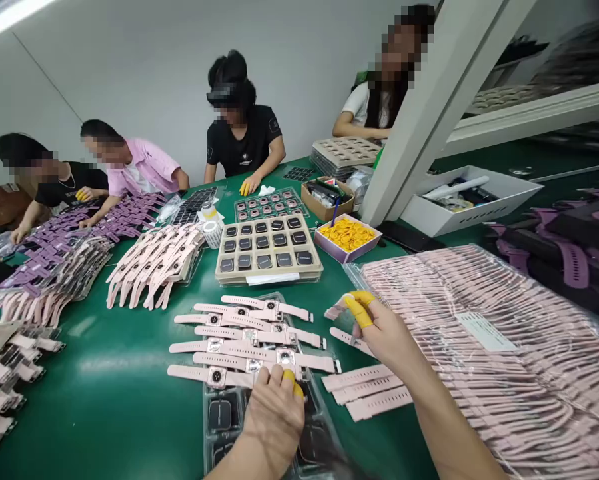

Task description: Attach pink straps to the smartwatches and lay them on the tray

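Observation:
My left hand (276, 413) is closed, fingers curled down over the lower end of the watch rows; what they grip is hidden beneath them. Yellow finger cots cover some of its fingertips. Beside it, pink-strapped smartwatches (216, 377) lie in overlapping rows on a clear plastic tray (206, 427), whose nearer pockets hold dark square watch cases (220, 415). My right hand (386, 333), also wearing yellow cots, pinches a pink watch strap (335, 310) between thumb and finger. Several loose pink straps (379, 399) lie on the table just below that hand.
A bagged stack of pink straps (429, 287) fills the right side. Ahead stand a beige tray (306, 272) of dark squares and a box of yellow finger cots (346, 257). Strapped watch piles (152, 267) lie left. A white post (404, 127) rises at right; several co-workers sit opposite.

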`<state>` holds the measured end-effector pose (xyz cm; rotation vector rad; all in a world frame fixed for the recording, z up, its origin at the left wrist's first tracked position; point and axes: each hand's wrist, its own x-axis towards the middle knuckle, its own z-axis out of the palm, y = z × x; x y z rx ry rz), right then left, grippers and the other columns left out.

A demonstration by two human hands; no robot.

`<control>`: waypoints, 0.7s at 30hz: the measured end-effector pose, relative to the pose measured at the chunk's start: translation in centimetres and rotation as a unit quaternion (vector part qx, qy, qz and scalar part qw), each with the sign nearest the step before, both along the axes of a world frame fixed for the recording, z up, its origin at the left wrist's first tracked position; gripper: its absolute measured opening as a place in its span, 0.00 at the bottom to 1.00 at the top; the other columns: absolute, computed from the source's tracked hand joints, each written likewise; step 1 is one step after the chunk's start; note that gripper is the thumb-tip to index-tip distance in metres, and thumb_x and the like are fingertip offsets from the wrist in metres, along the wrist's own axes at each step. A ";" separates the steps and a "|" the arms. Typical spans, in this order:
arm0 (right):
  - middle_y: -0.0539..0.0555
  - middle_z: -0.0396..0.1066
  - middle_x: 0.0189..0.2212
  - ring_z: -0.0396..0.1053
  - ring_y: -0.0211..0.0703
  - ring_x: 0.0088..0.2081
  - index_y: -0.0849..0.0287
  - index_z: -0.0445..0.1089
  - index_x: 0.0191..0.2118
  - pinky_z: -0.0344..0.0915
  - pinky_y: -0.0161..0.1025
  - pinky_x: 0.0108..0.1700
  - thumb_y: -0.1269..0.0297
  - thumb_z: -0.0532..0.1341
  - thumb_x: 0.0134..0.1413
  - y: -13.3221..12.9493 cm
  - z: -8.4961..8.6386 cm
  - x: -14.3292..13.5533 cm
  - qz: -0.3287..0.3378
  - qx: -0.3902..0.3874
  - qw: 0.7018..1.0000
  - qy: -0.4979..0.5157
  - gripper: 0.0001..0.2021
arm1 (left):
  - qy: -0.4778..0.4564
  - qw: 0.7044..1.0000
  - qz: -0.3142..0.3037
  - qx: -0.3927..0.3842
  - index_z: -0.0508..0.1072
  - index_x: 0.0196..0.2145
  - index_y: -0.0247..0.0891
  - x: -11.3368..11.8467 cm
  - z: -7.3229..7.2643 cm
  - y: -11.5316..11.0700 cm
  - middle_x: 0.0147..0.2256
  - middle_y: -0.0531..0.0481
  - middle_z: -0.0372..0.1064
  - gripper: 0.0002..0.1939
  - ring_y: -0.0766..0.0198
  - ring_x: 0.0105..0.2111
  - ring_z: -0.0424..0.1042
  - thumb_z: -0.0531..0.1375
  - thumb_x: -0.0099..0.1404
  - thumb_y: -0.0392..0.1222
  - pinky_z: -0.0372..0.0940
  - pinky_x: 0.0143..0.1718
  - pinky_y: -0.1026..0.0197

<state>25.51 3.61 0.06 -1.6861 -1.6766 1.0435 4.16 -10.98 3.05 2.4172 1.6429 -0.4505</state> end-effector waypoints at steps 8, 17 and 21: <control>0.58 0.74 0.48 0.79 0.46 0.35 0.55 0.64 0.57 0.75 0.36 0.32 0.69 0.59 0.57 0.1 0.1 -1.1 0.001 -0.233 0.947 0.223 0.21 | -0.438 0.887 0.148 -0.024 0.73 0.44 0.38 -4.4 5.1 2.5 0.43 0.43 0.74 0.11 0.59 0.42 0.71 0.54 0.71 0.45 0.67 0.46 0.57; 0.54 0.75 0.48 0.75 0.59 0.51 0.47 0.69 0.45 0.78 0.47 0.39 0.45 0.74 0.49 -3.3 3.8 -3.2 0.039 -0.216 0.801 0.558 0.22 | -0.711 0.587 0.383 -0.050 0.67 0.40 0.36 -4.5 -0.3 5.7 0.36 0.49 0.73 0.24 0.71 0.25 0.69 0.67 0.60 0.58 0.63 0.29 0.67; 0.55 0.73 0.44 0.72 0.52 0.50 0.51 0.76 0.40 0.75 0.46 0.47 0.41 0.67 0.56 -5.4 3.1 -6.3 0.105 -0.243 0.751 0.604 0.19 | -0.734 0.562 0.379 -0.047 0.69 0.42 0.36 -4.6 -0.6 5.3 0.37 0.49 0.72 0.26 0.71 0.27 0.69 0.69 0.57 0.57 0.66 0.31 0.66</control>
